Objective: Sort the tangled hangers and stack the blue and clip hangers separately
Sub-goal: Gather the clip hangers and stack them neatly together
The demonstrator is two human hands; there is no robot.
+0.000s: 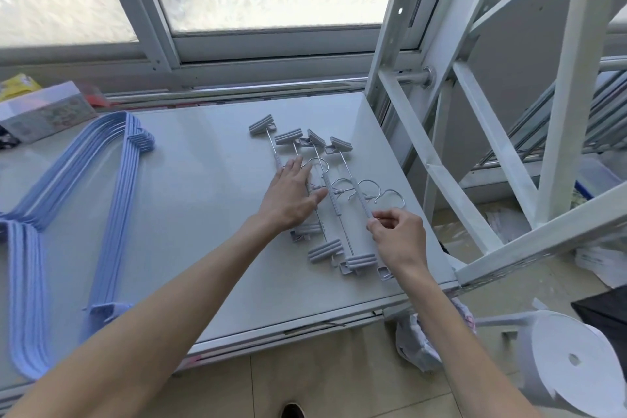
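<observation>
We're lining up grey metal-rod clip hangers (325, 200) side by side on pale grey tabletop (190, 200), near its right edge. Left hand (291, 197) lying flat and open, pressing leftmost hangers down, likely so they're not shifting. Right hand (400, 237) pinching rod of rightmost hanger between fingertips, probably nudging it parallel. Stack of light blue plastic hangers (68, 197) sitting well apart at left, already nested. Left palm covering some rods; exact hanger count unclear. Blue stack running out of frame at left.
</observation>
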